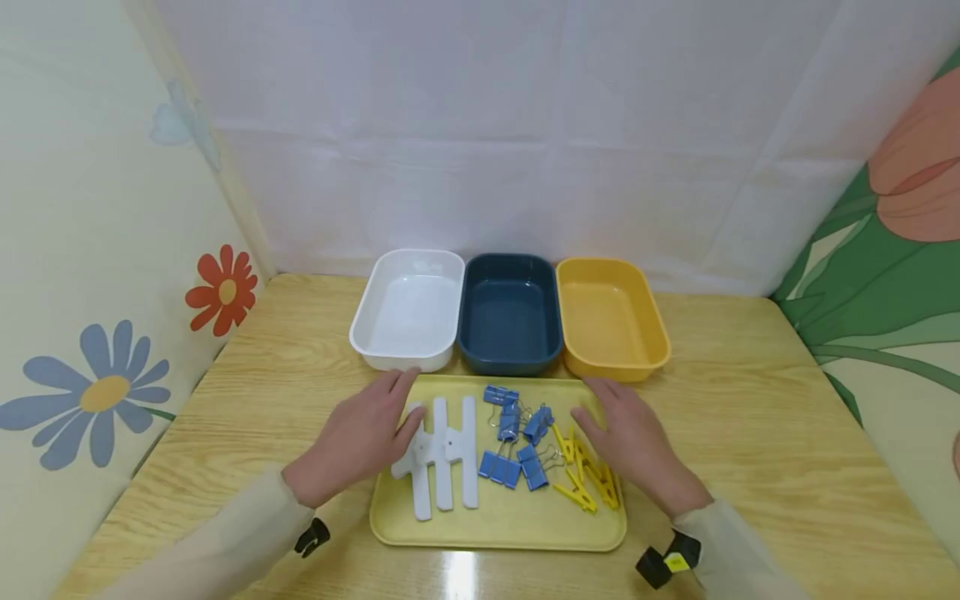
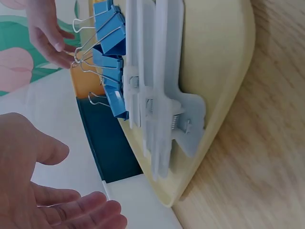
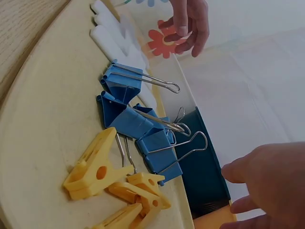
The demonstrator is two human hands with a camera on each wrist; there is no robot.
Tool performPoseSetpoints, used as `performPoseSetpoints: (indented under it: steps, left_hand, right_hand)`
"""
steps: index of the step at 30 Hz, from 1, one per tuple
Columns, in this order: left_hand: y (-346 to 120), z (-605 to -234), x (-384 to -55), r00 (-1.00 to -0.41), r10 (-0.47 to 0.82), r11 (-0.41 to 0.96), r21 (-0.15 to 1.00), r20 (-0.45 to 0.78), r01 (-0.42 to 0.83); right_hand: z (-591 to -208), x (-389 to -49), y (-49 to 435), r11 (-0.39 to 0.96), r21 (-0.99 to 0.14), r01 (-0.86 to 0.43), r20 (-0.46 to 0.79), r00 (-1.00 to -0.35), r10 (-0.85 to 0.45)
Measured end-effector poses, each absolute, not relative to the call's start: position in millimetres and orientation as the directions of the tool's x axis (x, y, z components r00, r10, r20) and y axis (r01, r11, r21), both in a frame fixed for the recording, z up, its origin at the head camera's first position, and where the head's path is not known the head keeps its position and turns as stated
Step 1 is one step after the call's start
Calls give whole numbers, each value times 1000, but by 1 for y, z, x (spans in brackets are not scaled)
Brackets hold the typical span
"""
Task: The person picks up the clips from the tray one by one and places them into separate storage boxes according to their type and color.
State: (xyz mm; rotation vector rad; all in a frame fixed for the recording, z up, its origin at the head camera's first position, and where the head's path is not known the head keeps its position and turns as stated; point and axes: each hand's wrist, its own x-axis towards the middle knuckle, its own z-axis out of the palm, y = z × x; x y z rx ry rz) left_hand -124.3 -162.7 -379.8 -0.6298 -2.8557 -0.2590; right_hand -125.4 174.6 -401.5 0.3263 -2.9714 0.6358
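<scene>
My left hand [image 1: 358,435] hovers over the left side of a pale yellow tray [image 1: 510,529], fingers relaxed and holding nothing. Below and beside it lie several white plastic spring clips [image 1: 444,467], long and flat, with metal springs showing in the left wrist view. On the tray's other side, my right hand [image 1: 639,433] is held with loose fingers and thumb apart, also holding nothing. It is nearest to several yellow clothespins [image 1: 577,495] piled at the tray's right. Several blue binder clips [image 1: 499,469] with silver wire handles lie scattered between the two groups.
Behind the tray three bins stand side by side: white [image 1: 408,312], dark blue [image 1: 510,317] and yellow [image 1: 611,321]. All sit on a wooden table [image 1: 765,433]. A white cloth [image 1: 480,142] hangs behind, with flower-printed cloth at both sides.
</scene>
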Motion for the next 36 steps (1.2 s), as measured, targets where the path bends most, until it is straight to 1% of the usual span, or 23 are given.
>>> performPoseSetpoints:
  steps: [11, 21, 29, 31, 36]
  left_hand:
    - [-166, -386, -115, -914, 374, 903, 162, 158, 398]
    - [-169, -391, -110, -921, 360, 899, 208, 150, 385]
    - [-174, -401, -107, -920, 363, 901, 194, 146, 387]
    - [-174, -403, -106, -921, 363, 902, 194, 140, 385]
    - [-175, -402, -105, -936, 340, 906, 238, 87, 351]
  right_hand:
    - [-408, -123, 181, 897, -407, -175, 69, -984, -161]
    - [-414, -122, 186, 891, -422, -169, 62, -986, -157]
    - [-416, -122, 187, 882, -446, -152, 43, -988, -149]
    - [-417, -121, 187, 880, -453, -143, 32, -989, -144]
    - [-416, -121, 187, 882, -457, -117, -1, -991, -132]
